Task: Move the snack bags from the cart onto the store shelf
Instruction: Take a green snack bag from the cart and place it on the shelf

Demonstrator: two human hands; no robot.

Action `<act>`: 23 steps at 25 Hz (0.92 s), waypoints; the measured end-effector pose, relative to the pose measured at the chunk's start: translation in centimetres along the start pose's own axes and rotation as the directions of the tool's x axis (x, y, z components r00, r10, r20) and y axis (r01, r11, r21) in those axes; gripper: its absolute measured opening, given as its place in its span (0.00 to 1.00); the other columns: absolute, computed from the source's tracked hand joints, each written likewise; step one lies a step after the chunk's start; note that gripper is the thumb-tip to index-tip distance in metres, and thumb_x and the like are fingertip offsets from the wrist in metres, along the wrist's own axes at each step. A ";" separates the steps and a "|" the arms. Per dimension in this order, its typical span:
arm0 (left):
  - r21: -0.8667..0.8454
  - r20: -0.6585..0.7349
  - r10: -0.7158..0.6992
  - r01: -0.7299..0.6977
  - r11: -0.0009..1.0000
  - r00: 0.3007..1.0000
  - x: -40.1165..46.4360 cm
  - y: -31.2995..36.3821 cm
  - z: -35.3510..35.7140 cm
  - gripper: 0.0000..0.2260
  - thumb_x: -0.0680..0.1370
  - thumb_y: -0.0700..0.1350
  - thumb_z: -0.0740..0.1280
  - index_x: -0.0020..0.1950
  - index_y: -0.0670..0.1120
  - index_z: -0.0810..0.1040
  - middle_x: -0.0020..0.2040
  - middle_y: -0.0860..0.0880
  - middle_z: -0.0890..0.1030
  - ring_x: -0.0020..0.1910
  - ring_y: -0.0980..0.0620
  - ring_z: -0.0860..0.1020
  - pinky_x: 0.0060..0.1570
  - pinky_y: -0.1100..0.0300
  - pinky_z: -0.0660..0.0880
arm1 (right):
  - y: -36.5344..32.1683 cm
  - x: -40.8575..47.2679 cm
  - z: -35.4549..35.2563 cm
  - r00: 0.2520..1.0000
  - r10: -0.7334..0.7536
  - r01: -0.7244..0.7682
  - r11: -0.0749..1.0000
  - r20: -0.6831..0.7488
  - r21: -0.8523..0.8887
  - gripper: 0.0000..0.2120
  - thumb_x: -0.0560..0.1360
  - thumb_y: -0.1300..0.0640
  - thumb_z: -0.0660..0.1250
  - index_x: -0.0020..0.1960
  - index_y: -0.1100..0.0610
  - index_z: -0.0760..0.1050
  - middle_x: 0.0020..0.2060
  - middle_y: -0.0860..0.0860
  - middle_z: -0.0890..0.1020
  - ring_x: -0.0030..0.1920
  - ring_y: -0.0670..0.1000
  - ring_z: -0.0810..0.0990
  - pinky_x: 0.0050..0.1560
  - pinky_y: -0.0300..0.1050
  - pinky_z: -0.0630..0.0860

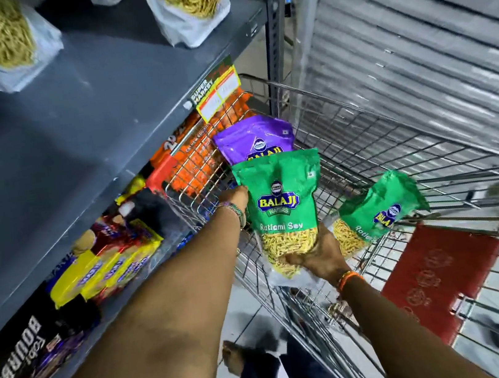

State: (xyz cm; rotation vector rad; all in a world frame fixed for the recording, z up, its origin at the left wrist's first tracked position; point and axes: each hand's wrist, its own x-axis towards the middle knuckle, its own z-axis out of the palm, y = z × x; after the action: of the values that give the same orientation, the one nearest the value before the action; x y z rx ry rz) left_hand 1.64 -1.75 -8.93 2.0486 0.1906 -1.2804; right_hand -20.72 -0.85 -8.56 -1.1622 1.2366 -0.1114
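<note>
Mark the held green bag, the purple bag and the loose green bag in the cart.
held green bag [279, 207], head view, logo on its front.
purple bag [250, 135], head view, upper front.
loose green bag [386, 200], head view, green top part.

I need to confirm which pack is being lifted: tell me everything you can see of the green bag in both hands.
The green bag is a glossy plastic pouch, green above with a Balaji Wafers logo and "Ratlami Sev", clear below showing yellow sev. It looks sealed and full, held roughly upright over the wire cart. The right hand has a grip on its bottom; the left hand touches its upper left edge. A purple bag sits behind it.
</note>
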 end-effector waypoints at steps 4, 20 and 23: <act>-0.145 0.060 0.090 -0.080 0.986 0.994 -4.9 2.2 -0.9 0.13 0.79 0.46 0.64 0.62 0.44 0.78 0.62 0.51 0.76 0.51 0.51 0.79 0.53 0.60 0.74 | -3.1 -1.5 -2.3 0.980 -0.066 0.053 0.996 0.186 0.075 0.32 0.61 0.73 0.80 0.61 0.61 0.73 0.54 0.53 0.84 0.53 0.51 0.86 0.45 0.32 0.81; -0.770 -0.285 0.571 -0.538 0.342 0.770 -23.9 12.5 -14.3 0.04 0.75 0.43 0.71 0.47 0.44 0.83 0.41 0.49 0.87 0.38 0.55 0.84 0.45 0.54 0.83 | -25.7 -4.0 1.4 0.744 -0.494 0.498 0.859 0.450 0.118 0.42 0.56 0.76 0.81 0.68 0.65 0.71 0.61 0.62 0.83 0.60 0.62 0.83 0.61 0.60 0.81; -0.774 -0.360 0.579 -0.581 0.252 0.731 -25.3 14.7 -18.7 0.02 0.76 0.42 0.71 0.45 0.44 0.83 0.40 0.51 0.87 0.38 0.56 0.84 0.50 0.50 0.82 | -30.5 -2.7 5.1 0.691 -0.543 0.572 0.814 0.477 0.100 0.38 0.55 0.75 0.80 0.63 0.62 0.76 0.59 0.64 0.84 0.59 0.62 0.84 0.61 0.61 0.80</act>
State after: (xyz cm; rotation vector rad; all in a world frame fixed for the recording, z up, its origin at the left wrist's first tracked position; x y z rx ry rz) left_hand 9.48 4.99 24.25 1.0152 0.0224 -0.4759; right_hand -2.72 -10.21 14.92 -1.4816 0.4053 -0.2250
